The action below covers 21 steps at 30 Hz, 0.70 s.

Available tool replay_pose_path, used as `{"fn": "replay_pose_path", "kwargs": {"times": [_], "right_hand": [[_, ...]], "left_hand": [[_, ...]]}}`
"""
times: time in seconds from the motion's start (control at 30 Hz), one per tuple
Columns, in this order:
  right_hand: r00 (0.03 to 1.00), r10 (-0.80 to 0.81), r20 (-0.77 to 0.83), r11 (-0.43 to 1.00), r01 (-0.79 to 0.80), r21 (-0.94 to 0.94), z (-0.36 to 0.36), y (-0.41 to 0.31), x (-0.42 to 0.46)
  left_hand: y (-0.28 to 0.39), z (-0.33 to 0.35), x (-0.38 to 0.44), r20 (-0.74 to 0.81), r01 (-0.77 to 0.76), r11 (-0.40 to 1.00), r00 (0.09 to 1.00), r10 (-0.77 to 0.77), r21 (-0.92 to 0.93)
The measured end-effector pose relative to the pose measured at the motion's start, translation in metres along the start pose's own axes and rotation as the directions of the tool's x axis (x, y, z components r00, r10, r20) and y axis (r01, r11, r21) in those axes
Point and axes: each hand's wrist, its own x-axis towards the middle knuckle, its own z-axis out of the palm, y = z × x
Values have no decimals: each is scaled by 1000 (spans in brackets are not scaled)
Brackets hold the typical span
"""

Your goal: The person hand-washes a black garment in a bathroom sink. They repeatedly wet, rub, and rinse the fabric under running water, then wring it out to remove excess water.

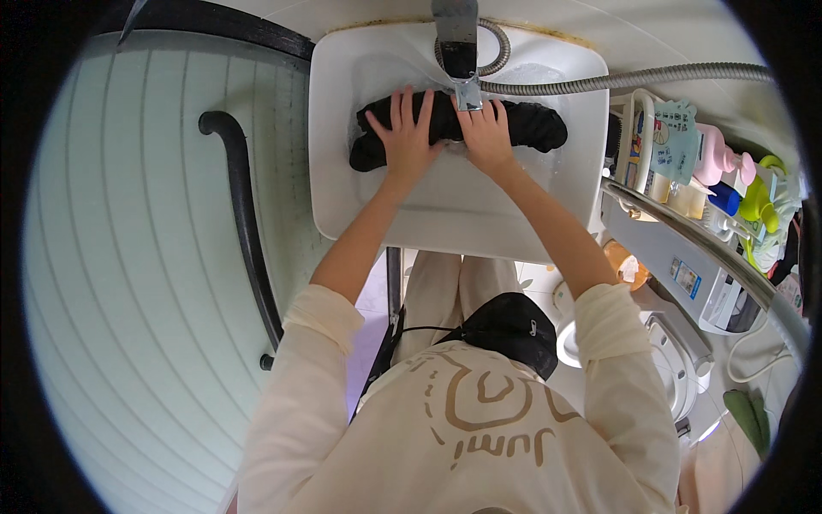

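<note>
A black wet cloth (539,125), bunched into a long roll, lies across the white washbasin (462,231). My left hand (409,138) rests palm down on its left part with the fingers spread. On the middle of the roll lies my right hand (487,138), its fingers apart and partly hidden under the tip of the chrome tap (469,96). Neither hand is visibly closed around the cloth. Some shallow water with a little foam shows around the roll.
A metal shower hose (616,80) runs from behind the tap to the right wall. Bottles, including a pink pump bottle (709,154), crowd the shelf behind a metal rail (700,238). A frosted glass door (154,225) with a black handle (241,186) stands left. A toilet (668,366) sits lower right.
</note>
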Motion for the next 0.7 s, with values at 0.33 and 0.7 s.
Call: {"fn": "replay_pose_path", "kwargs": {"times": [0.33,0.7], "right_hand": [[910,93,405,894,-255,369,13,29,34],[638,-99,764,612,-566,552,22,69,51]], "left_hand": [[-22,-21,-13,103,58,998,993,-57,-11],[-48,-48,57,665,212,952,746,-13,-220]]}}
